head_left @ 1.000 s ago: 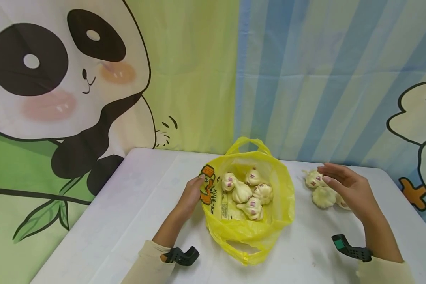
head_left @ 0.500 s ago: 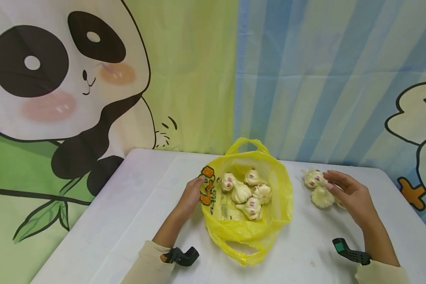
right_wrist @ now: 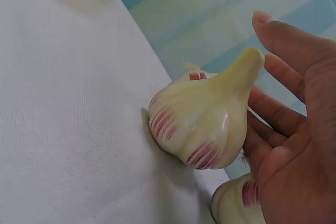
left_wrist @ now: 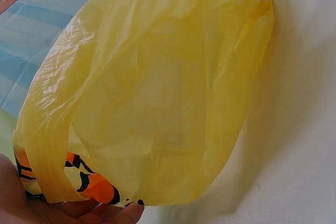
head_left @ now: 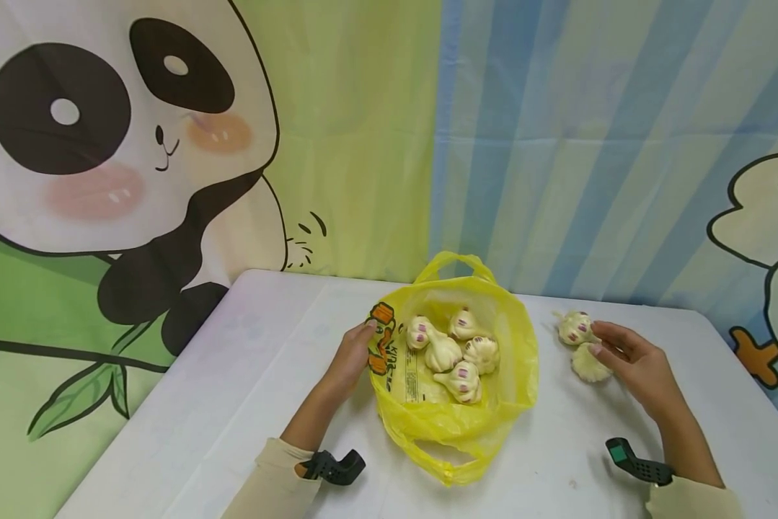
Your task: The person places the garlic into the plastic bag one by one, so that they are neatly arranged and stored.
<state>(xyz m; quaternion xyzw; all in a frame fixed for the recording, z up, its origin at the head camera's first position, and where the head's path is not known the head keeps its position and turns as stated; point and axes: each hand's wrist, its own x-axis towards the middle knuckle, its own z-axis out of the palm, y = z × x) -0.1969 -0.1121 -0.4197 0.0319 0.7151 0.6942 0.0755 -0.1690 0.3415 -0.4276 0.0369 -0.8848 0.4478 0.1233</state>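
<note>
A yellow plastic bag (head_left: 453, 425) stands with its mouth open on the table, and several garlic bulbs (head_left: 442, 352) lie inside it. My left hand (head_left: 350, 358) pinches the bag's left rim beside an orange-and-black print; in the left wrist view, fingers show under the bag's edge. On the right, my right hand (head_left: 644, 371) is beside a few loose garlic bulbs (head_left: 591, 362). In the right wrist view its thumb stands apart from a purple-streaked garlic bulb (right_wrist: 199, 119), and the fingers extend behind that bulb's neck. Another garlic bulb (right_wrist: 239, 200) is partly hidden by the palm.
The white table (head_left: 233, 404) ends at a back edge against a printed curtain (head_left: 350, 144) with a panda and blue stripes. One bag handle (head_left: 456, 263) stands up at the back; the other (head_left: 450, 472) droops toward me.
My right hand has come down and a little nearer to me, close to the loose bulbs, covering one of them in the head view. The left hand keeps its place on the bag.
</note>
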